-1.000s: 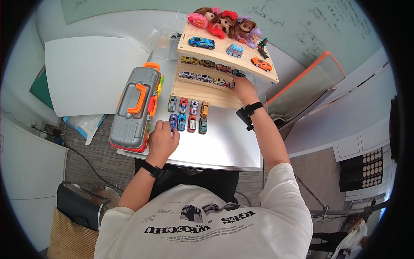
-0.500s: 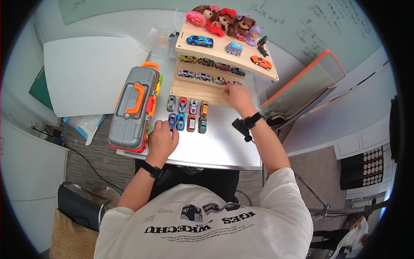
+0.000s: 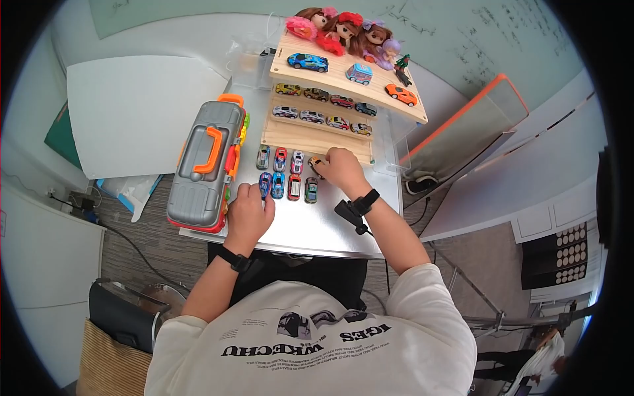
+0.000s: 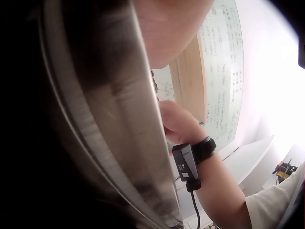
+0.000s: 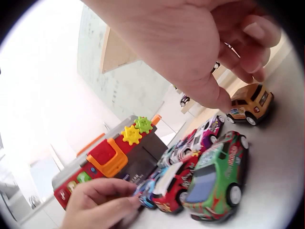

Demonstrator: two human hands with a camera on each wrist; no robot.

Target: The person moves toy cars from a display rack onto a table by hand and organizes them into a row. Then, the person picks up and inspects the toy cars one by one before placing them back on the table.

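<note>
My right hand (image 3: 345,170) is at the right end of the back row, its thumb and fingers pinching one end of the orange toy car (image 5: 251,103). That car stands slanted on the table in the head view. My left hand (image 3: 247,214) rests at the near left corner of the rows, thumb and forefinger at either side of the end of a blue toy car (image 3: 265,183). Beside it stand a light blue car (image 3: 278,186), a red car (image 3: 294,188) and a green car (image 5: 214,179). In the left wrist view the table edge hides most of the cars.
A wooden tiered shelf (image 3: 317,140) behind the rows bears two rows of small cars. Its top holds dolls (image 3: 343,33), a blue car (image 3: 308,63), a small bus (image 3: 359,74) and an orange sports car (image 3: 401,95). A grey toolbox (image 3: 206,165) flanks my left hand.
My right hand has come down from the shelf's lower step to the orange car on the table, which now sits at a slant. My left hand stays in place.
</note>
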